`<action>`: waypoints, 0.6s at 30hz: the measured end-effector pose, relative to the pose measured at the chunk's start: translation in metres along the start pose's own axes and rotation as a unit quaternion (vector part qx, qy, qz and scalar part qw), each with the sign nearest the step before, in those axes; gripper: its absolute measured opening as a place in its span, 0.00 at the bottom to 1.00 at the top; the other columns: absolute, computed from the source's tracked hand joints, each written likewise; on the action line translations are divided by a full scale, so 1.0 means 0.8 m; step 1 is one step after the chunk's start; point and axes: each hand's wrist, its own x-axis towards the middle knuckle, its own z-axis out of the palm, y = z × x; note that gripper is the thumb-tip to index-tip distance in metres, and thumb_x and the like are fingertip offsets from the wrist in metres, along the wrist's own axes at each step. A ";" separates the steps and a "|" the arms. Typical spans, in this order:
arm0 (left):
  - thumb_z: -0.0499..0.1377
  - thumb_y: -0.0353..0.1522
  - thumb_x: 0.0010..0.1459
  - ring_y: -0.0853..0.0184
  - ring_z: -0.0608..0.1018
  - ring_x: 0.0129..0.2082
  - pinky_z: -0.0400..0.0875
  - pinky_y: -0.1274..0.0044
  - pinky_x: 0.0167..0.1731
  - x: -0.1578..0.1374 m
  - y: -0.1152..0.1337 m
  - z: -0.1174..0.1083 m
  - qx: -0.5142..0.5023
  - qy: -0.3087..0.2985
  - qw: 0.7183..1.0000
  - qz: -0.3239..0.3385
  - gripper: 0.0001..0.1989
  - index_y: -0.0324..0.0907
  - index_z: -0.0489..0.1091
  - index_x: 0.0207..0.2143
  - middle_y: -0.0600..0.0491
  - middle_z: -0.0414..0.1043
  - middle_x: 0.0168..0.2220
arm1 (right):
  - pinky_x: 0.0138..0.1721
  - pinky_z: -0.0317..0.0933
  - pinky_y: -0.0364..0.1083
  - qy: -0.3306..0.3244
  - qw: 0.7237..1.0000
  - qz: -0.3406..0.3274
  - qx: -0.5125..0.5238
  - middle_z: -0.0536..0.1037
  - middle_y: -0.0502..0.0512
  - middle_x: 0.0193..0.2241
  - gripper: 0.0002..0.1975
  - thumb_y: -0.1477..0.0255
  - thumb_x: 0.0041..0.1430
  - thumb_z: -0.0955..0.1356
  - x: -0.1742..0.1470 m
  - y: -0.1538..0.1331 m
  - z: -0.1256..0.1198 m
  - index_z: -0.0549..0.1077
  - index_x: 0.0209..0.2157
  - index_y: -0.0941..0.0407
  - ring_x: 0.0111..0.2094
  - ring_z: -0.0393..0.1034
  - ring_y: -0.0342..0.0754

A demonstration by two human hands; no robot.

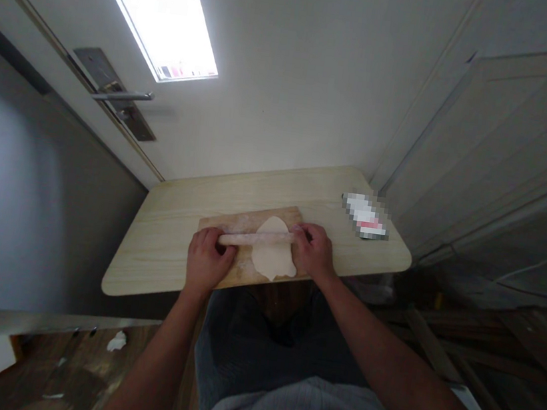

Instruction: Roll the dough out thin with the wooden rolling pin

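Observation:
A pale sheet of dough [272,259] lies flattened on a floured wooden board [239,269] on a small light wooden table [167,245]. A thin wooden rolling pin [256,237] rests across the dough's upper half. My left hand [207,263] closes over the pin's left end, palm down. My right hand [313,250] presses on its right end, fingers curled over the pin at the dough's right edge.
A small white and red packet [365,216] lies at the table's far right corner. A door with a metal lever handle [121,97] stands behind the table on the left, a panelled door [512,149] on the right. Scraps lie on the floor [117,341].

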 end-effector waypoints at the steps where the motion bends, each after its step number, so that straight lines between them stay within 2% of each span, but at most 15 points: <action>1: 0.59 0.36 0.56 0.52 0.72 0.46 0.69 0.60 0.51 0.000 0.000 0.000 0.000 -0.001 1.000 -0.002 0.12 0.43 0.68 0.41 0.45 0.72 0.42 | 0.47 0.65 0.52 0.002 1.000 0.006 0.000 0.80 0.57 0.35 0.17 0.56 0.62 0.64 0.000 0.001 0.000 0.77 0.33 0.53 0.40 0.72 0.53; 6: 0.57 0.39 0.59 0.53 0.72 0.44 0.69 0.61 0.48 0.001 -0.003 0.002 -0.008 0.000 1.000 -0.013 0.11 0.43 0.68 0.42 0.45 0.72 0.40 | 0.48 0.65 0.52 -0.001 0.999 0.025 0.028 0.80 0.56 0.38 0.15 0.61 0.62 0.62 -0.001 0.003 0.000 0.76 0.39 0.53 0.42 0.73 0.53; 12: 0.56 0.39 0.61 0.53 0.72 0.45 0.70 0.60 0.47 0.000 -0.007 0.005 -0.006 0.005 1.000 -0.021 0.13 0.42 0.69 0.43 0.44 0.72 0.41 | 0.48 0.67 0.53 -0.022 1.000 0.013 0.003 0.79 0.57 0.38 0.12 0.70 0.54 0.64 0.002 0.007 0.001 0.76 0.38 0.54 0.41 0.72 0.53; 15: 0.57 0.39 0.60 0.52 0.73 0.45 0.70 0.60 0.48 -0.001 -0.006 0.005 -0.006 0.008 1.000 -0.017 0.12 0.42 0.68 0.43 0.44 0.72 0.41 | 0.54 0.64 0.56 -0.076 0.996 -0.040 0.003 0.78 0.58 0.44 0.16 0.73 0.49 0.66 0.002 0.010 -0.010 0.75 0.43 0.54 0.48 0.72 0.53; 18: 0.57 0.39 0.61 0.53 0.73 0.45 0.70 0.60 0.49 -0.001 -0.006 0.006 -0.012 0.012 1.000 -0.015 0.12 0.43 0.68 0.43 0.45 0.72 0.41 | 0.61 0.58 0.57 -0.158 0.983 -0.097 0.017 0.72 0.60 0.56 0.27 0.75 0.45 0.70 -0.002 0.012 -0.031 0.73 0.51 0.53 0.59 0.66 0.54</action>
